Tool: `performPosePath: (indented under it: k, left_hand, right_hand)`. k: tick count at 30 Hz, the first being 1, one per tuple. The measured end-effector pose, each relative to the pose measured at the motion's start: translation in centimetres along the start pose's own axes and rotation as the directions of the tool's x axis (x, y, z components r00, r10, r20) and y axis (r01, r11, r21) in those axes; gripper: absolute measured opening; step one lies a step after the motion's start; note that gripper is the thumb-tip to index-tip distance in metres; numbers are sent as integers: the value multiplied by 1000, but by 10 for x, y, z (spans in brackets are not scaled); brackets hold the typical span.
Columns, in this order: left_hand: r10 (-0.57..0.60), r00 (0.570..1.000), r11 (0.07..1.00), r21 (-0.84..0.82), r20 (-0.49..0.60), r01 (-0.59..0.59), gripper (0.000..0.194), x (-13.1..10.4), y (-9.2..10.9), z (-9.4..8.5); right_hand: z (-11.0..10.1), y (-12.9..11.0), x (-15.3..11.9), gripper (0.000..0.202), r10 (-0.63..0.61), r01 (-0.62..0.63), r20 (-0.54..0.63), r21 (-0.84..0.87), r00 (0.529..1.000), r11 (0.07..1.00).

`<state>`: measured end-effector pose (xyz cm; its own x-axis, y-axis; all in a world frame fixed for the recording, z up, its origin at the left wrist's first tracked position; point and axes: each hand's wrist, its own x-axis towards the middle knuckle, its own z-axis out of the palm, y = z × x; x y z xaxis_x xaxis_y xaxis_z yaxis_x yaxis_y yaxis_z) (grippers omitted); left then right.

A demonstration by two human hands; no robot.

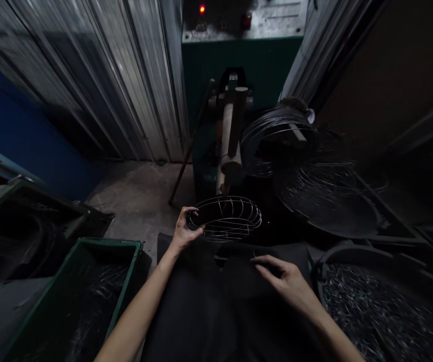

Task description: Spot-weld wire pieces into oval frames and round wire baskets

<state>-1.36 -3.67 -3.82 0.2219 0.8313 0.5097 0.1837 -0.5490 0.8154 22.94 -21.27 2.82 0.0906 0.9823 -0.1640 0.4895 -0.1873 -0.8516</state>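
Note:
My left hand [188, 229] is closed on the left rim of a round wire basket [239, 221], a shallow cage of thin metal rods. The basket hangs tilted just below the machine's electrode arms [230, 146]; whether it touches them I cannot tell. To the lower right, apart from the basket, my right hand [277, 271] pinches a short thin piece of wire [254, 255] between thumb and fingertips. Only the wire's tip shows. Dark cloth lies over my lap beneath both hands.
A green machine [209, 65] with a red light stands ahead. At right are wire coils [273, 123] and a large tub [325, 256] of short wire pieces. A green crate [83, 244] with wire pieces stands at left, a corrugated metal wall [137, 75] behind.

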Motion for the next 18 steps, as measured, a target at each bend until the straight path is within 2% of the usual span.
performPosePath:
  k: [4,8,12,18]
  left_hand:
    - [4,1000,1000,-7,-15,-4,44,5,-7,1]
    - [25,999,999,-30,-36,-26,45,11,-15,2]
    - [50,998,997,-60,-46,-53,46,15,-23,4]
    - [22,999,996,-90,-30,-25,47,16,-32,5]
  right_hand:
    - [9,30,-8,31,73,-73,-28,-26,997,997]
    - [15,50,-15,36,116,-118,-45,-32,992,993]
    - [18,58,-19,36,132,-134,-50,-44,990,990]
    - [19,58,-18,36,130,-132,-41,-54,991,990]
